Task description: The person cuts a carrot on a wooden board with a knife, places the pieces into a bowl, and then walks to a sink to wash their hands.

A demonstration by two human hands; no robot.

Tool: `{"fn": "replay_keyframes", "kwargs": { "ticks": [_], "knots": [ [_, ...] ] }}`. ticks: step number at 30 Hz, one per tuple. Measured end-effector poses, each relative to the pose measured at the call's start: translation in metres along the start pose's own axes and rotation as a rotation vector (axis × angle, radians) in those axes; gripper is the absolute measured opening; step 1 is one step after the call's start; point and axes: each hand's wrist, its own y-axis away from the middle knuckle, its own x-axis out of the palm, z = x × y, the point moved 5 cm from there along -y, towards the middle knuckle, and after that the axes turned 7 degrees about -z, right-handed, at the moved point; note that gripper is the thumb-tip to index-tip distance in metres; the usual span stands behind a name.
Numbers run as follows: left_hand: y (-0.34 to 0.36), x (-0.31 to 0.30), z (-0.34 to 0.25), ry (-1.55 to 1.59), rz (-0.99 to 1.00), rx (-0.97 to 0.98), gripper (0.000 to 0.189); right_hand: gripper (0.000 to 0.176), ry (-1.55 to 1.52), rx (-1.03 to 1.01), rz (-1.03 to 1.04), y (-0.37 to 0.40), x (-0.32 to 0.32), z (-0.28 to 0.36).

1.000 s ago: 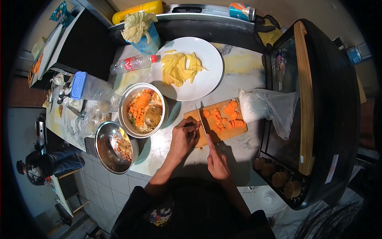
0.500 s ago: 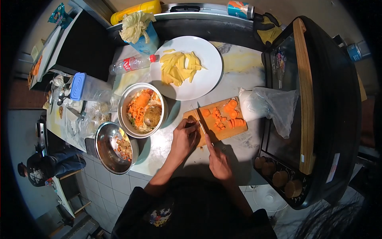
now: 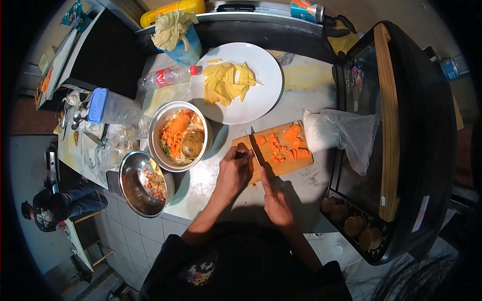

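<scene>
My right hand [image 3: 277, 203] is wrapped round the handle of a kitchen knife [image 3: 255, 146], index finger stretched along it. The blade stands over the wooden cutting board [image 3: 306, 163], pointing away from me. Left of the blade, my left hand [image 3: 232, 175] is closed with bent fingertips on the board; what they hold is hidden. Cut carrot pieces [image 3: 274, 142] lie right of the knife, with rounds [image 3: 292, 132] at the far side and a row of slices [image 3: 299, 153] near the right edge.
Behind the board, a white plate [image 3: 268, 95] bears yellow strips. To the left stand a white pot [image 3: 155, 118] with grated carrot and a whole potato, and a steel bowl [image 3: 131, 193] of scraps. A bag of white powder [image 3: 321, 131] touches the board's right side, beside a black oven [image 3: 422, 150].
The knife blade has turned, showing its dark flat side more broadly, and its tip sits slightly further right. My left hand stays almost in place. The whole view has shifted slightly.
</scene>
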Motion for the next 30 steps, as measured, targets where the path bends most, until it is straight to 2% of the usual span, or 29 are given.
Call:
{"fn": "replay_keyframes", "kwargs": {
  "ticks": [10, 12, 16, 22, 24, 26, 28, 30],
  "knots": [
    [-0.001, -0.001, 0.000, 0.040, -0.009, 0.006, 0.018, 0.087, 0.035, 0.027, 0.064, -0.007, -0.006, 0.008],
    [0.000, -0.003, 0.000, 0.036, -0.006, -0.001, 0.018, 0.088, 0.157, -0.022, -0.012, -0.009, -0.006, 0.013],
    [0.001, -0.003, 0.000, 0.020, 0.006, 0.000, 0.020, 0.087, 0.159, -0.045, -0.058, -0.009, -0.008, 0.014],
    [0.003, -0.001, 0.003, 0.031, -0.008, -0.010, 0.022, 0.083, 0.050, -0.061, -0.120, 0.005, -0.007, 0.010],
    [0.002, -0.001, 0.003, 0.027, -0.011, 0.004, 0.023, 0.080, -0.109, -0.067, -0.150, 0.007, -0.007, 0.009],
    [0.003, -0.001, 0.002, 0.023, -0.012, 0.015, 0.023, 0.080, -0.140, -0.076, -0.172, 0.007, -0.006, 0.008],
    [0.004, 0.000, 0.006, 0.058, 0.022, -0.040, 0.033, 0.079, -0.174, -0.085, -0.193, 0.008, -0.006, 0.009],
    [0.003, -0.001, 0.004, 0.069, 0.021, -0.037, 0.033, 0.085, -0.216, 0.053, -0.050, 0.009, -0.002, 0.005]
  ]
}}
